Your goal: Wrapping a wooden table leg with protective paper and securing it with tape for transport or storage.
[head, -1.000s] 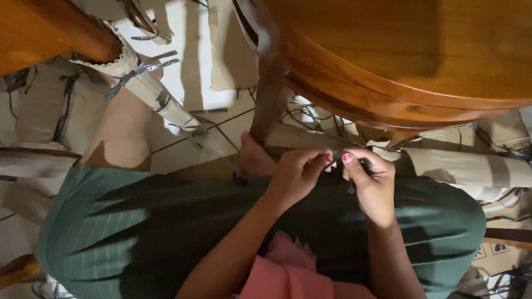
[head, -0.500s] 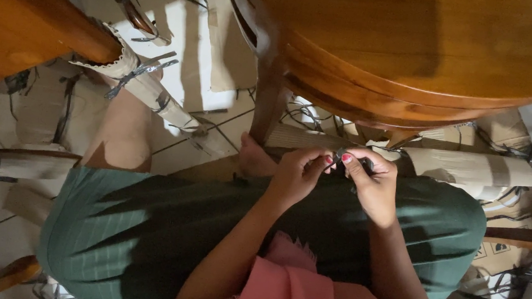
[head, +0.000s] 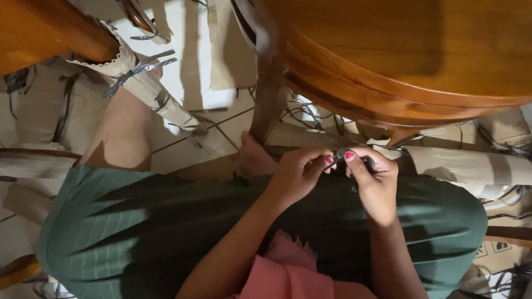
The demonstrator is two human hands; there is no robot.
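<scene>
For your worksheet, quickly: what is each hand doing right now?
Left hand: closed, fingertips pinching a small dark item.
Right hand: closed, pinching the same small dark item; what it is cannot be told.

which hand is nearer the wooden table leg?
Left. The left hand sits just right of the wooden table leg, near its lower end. The right hand is farther right, beyond the left, both pinching a small dark piece between them.

Small dark object (head: pixel 341 155) mostly hidden between both hands' fingers (head: pixel 327 160), its kind unclear.
</scene>
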